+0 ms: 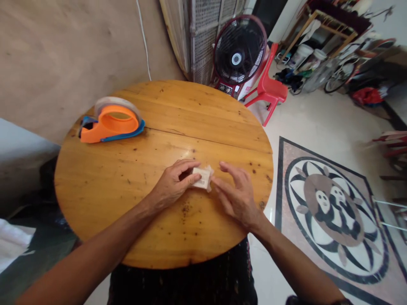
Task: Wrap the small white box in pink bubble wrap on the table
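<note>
- Small white packet (202,178) lies on counter (127,203), between both hands.
- Left hand (173,184) pinches packet's left end.
- Right hand (237,192) open, fingertips touching its right edge.

a round wooden table (127,220) bears an orange tape dispenser (111,120) and a small white packet (202,178).

Small white packet (202,177) with printed label, lettering too small to read, no other text legible
</note>
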A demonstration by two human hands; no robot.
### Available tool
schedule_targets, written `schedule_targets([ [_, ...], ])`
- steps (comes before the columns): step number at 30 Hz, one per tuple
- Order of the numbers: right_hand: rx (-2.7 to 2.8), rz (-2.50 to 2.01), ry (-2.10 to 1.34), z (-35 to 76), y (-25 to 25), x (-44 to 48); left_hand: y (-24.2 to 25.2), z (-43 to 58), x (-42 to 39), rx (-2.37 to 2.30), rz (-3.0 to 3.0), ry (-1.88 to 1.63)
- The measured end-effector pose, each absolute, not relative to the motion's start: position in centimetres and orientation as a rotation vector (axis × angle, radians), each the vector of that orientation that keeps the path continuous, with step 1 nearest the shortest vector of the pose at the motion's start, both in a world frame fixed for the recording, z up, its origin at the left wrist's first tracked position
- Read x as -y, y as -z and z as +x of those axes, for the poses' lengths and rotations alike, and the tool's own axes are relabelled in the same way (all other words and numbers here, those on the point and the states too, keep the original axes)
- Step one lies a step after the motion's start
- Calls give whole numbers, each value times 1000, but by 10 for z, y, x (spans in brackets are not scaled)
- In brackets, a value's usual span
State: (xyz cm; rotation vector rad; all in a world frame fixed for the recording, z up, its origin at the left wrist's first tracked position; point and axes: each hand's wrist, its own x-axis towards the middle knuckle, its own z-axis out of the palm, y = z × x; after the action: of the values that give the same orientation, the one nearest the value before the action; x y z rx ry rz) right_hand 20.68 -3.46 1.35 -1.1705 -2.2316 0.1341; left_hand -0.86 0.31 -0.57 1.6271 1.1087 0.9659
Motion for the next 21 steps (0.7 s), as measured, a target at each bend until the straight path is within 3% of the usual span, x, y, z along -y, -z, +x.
schedule_targets([
  [9, 2013, -1241, -804, 210, 1, 8, 12, -7, -7, -1164, 1552, -912],
  [21, 2034, -1279, -746, 198, 14, 5, 7, -12, -8, -1113, 1317, -958],
])
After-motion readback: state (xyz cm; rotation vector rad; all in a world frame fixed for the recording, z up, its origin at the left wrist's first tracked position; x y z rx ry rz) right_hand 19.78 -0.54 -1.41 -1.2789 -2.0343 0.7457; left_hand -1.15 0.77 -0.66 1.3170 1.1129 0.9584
